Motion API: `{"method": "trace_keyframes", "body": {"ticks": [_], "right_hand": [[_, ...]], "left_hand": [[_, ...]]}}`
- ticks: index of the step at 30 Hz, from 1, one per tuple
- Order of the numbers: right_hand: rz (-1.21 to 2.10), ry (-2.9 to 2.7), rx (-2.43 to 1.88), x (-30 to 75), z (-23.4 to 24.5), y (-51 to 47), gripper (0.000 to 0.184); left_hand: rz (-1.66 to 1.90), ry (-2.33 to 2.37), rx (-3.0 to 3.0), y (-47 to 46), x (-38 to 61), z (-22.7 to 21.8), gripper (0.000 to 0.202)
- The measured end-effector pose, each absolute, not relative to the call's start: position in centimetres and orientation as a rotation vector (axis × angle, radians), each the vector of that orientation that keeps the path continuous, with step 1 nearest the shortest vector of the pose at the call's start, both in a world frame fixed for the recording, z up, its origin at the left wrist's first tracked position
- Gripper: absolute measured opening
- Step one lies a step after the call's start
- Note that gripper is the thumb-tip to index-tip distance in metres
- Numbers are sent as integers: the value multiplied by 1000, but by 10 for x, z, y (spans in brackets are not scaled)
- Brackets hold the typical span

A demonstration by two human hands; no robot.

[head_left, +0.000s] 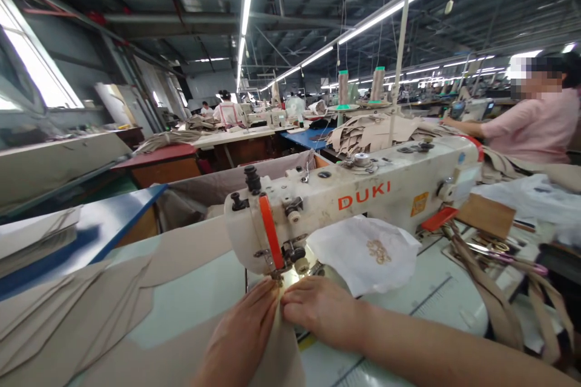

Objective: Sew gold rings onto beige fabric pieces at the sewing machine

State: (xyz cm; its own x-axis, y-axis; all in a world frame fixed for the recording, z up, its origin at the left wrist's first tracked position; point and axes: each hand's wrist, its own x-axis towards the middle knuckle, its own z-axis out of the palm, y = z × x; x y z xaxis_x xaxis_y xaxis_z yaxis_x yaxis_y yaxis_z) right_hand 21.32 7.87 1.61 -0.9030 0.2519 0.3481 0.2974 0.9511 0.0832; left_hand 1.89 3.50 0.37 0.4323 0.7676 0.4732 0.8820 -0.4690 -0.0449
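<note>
A white sewing machine (363, 193) marked DUKI stands across the table, its needle area lit. Just in front of the presser foot, a beige fabric piece (284, 354) runs down toward me. My left hand (247, 329) grips its left side, fingers together and tips close to the foot. On the other side my right hand (320, 308) is closed on the fabric with bent fingers, its tips almost meeting the left ones. The thumbs are mostly hidden. A white cloth (367, 254) with a gold-brown emblem hangs under the machine arm, right of the needle.
Flat beige panels (68, 320) overlap on the left. To the right lie scissors (508, 257) with pink handles, beige strips (490, 296) and a brown card (485, 214). More cut pieces (385, 130) are piled behind the machine. A co-worker (538, 115) in pink sits at the right.
</note>
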Motion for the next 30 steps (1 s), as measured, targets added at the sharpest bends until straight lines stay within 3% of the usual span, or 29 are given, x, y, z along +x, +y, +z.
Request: {"method": "trace_keyframes", "body": {"ticks": [24, 30], "right_hand": [[-72, -2802, -430, 214, 19, 77, 11], [-112, -2778, -180, 211, 6, 60, 14]], "left_hand": [[-602, -1609, -2402, 31, 27, 12, 29], [-597, -1616, -2368, -11, 27, 12, 31]]}}
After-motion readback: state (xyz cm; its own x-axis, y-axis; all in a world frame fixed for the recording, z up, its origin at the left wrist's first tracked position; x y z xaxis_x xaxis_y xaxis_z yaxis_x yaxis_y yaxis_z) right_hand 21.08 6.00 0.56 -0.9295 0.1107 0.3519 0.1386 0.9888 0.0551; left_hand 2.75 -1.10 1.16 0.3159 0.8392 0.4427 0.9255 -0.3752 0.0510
